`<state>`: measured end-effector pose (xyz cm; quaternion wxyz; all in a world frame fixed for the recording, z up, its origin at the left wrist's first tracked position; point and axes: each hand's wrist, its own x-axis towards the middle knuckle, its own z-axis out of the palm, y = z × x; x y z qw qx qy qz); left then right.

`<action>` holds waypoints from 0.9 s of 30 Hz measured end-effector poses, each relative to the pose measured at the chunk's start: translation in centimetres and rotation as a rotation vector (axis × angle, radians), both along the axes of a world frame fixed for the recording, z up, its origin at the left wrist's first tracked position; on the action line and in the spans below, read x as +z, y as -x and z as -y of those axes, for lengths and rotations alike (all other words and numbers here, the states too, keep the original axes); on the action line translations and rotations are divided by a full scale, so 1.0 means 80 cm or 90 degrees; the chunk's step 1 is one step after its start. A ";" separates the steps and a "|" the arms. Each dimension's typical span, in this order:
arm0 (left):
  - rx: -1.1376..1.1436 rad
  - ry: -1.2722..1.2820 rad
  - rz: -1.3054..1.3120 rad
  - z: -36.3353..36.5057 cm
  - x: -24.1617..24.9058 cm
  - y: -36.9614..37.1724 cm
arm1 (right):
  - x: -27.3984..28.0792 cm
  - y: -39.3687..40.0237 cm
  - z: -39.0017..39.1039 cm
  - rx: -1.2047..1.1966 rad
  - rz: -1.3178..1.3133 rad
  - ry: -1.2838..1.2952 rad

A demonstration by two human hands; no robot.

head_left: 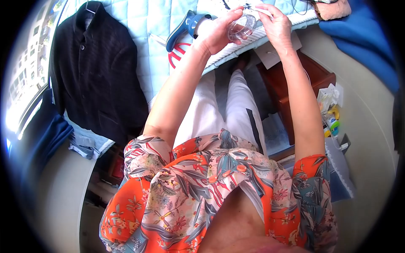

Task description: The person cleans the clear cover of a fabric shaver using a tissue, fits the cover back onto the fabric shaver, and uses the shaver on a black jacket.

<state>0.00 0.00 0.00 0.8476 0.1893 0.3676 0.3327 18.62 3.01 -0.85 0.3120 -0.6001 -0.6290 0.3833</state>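
Note:
My left hand (217, 33) is wrapped round a small clear round container (241, 28) above the edge of the light blue quilted cover (149, 19). Just to its right, my right hand (275, 26) has its thumb and index finger pinched together near the container's top. A thin pale item seems to be at those fingertips, too small to make out. Left of my left hand, a blue curved object (179, 33) lies on the cover, beside a red-handled tool (174, 59) that looks like scissors.
A dark jacket (95, 71) on a hanger lies at the left. Peach cloth (333, 9) sits at the top right, near blue fabric (365, 42). Reddish-brown wooden furniture (295, 84) stands below the bed edge. Small colored items (333, 124) are at the right.

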 end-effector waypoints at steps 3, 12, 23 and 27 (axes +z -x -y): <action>0.007 0.024 0.007 0.011 0.002 0.001 | 0.002 0.001 0.006 -0.030 0.008 0.010; 0.044 0.052 0.023 0.011 -0.002 0.007 | -0.022 -0.015 -0.014 -0.027 0.101 0.089; 0.039 0.136 0.180 0.026 -0.019 0.003 | -0.002 -0.021 -0.004 -0.148 -0.442 0.316; 0.061 0.183 0.291 0.035 -0.019 0.005 | 0.000 -0.022 0.003 -0.169 -0.469 0.334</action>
